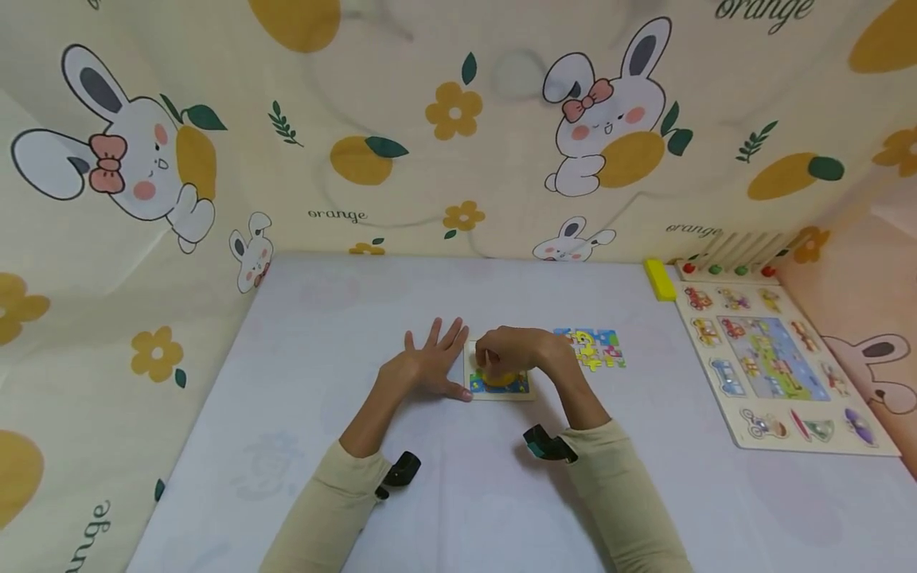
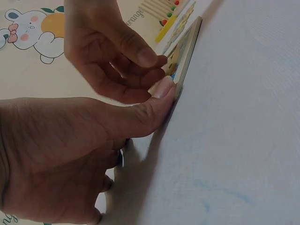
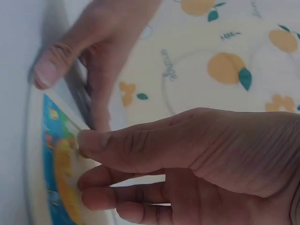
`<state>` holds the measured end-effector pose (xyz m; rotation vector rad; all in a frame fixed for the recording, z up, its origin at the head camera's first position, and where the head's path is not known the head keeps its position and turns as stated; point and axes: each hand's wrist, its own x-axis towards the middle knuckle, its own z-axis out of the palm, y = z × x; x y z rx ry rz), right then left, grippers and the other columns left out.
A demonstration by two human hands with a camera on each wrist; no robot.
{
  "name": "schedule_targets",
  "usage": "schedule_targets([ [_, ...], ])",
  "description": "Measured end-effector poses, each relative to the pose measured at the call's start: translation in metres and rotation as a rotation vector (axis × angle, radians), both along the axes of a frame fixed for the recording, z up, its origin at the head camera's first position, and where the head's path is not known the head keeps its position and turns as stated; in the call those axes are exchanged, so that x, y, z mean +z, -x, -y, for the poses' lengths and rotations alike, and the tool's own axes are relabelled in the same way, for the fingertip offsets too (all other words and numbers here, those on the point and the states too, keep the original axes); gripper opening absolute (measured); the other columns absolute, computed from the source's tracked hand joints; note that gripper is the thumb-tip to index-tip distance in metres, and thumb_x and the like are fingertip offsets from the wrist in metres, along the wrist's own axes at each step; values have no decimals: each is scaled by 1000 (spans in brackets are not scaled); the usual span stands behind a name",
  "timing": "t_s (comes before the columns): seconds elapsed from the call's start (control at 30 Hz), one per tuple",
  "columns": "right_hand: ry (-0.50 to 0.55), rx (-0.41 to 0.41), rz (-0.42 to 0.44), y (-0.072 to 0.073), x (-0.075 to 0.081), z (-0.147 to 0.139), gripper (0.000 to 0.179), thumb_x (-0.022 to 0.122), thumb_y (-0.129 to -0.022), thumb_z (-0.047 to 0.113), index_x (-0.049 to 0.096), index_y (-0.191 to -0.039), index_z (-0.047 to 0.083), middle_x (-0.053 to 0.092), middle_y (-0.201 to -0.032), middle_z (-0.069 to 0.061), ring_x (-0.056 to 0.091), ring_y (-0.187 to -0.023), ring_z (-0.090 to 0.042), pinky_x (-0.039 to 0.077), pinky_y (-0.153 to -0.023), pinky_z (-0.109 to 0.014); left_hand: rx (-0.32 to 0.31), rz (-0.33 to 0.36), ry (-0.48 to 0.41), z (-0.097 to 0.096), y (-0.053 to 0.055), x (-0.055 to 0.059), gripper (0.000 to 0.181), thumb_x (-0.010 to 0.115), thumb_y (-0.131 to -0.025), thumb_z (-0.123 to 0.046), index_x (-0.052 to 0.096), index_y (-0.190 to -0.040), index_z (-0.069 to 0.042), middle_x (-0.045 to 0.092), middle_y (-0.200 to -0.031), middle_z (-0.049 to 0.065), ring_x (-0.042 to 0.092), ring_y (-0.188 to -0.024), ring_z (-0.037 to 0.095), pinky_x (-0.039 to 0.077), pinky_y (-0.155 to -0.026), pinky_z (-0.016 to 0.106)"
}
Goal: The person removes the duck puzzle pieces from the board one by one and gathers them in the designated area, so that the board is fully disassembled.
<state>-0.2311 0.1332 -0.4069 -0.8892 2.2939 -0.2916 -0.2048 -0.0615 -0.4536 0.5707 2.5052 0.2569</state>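
In the head view a small jigsaw board with a pale frame lies mid-table, its lower part filled with blue and yellow picture pieces. My left hand rests spread beside it, thumb against the near left corner of the frame. Over the board bends my right hand, fingers curled and thumb close to the index fingertip, low above the picture. Whether a piece sits between those fingertips is hidden. Right of the board lie several loose jigsaw pieces, partly behind the right wrist.
At the right stands a large wooden picture board, with a rack of sticks and coloured beads behind it. A yellow block lies by its far left corner. Patterned cloth rises along the table's back and sides.
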Motion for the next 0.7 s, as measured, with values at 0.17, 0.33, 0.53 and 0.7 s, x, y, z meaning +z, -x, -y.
schedule_targets([
  [0.17,18,25,17,2,-7,7,11,71,-96,5,70,-107,5,68,-94,-3,57,-82,-12,49,-78,-24,4,32,-1,1,1,0,115,71,-93,-60,-4,-170,-17,-18,-177,1,-18,-164,34,0,-125,76],
  [0.33,13,41,6,3,-9,8,10,68,-96,1,69,-106,5,67,-91,-3,56,-81,-11,48,-77,-23,2,42,21,0,4,-3,115,70,-93,-61,-6,-169,-18,-20,-177,1,-20,-164,34,0,-126,76],
  [0.53,24,13,11,2,-10,5,10,67,-96,-3,64,-103,5,60,-85,-1,52,-78,-12,44,-74,-23,-6,43,10,-2,4,-2,115,70,-94,-60,-5,-169,-17,-20,-177,2,-19,-164,35,0,-125,77],
  [0.7,74,27,10,2,-8,2,9,67,-96,-1,62,-100,6,59,-84,0,51,-75,-11,42,-71,-21,-10,48,11,-4,4,-1,116,71,-93,-59,-6,-169,-17,-20,-177,3,-20,-164,35,0,-124,78],
])
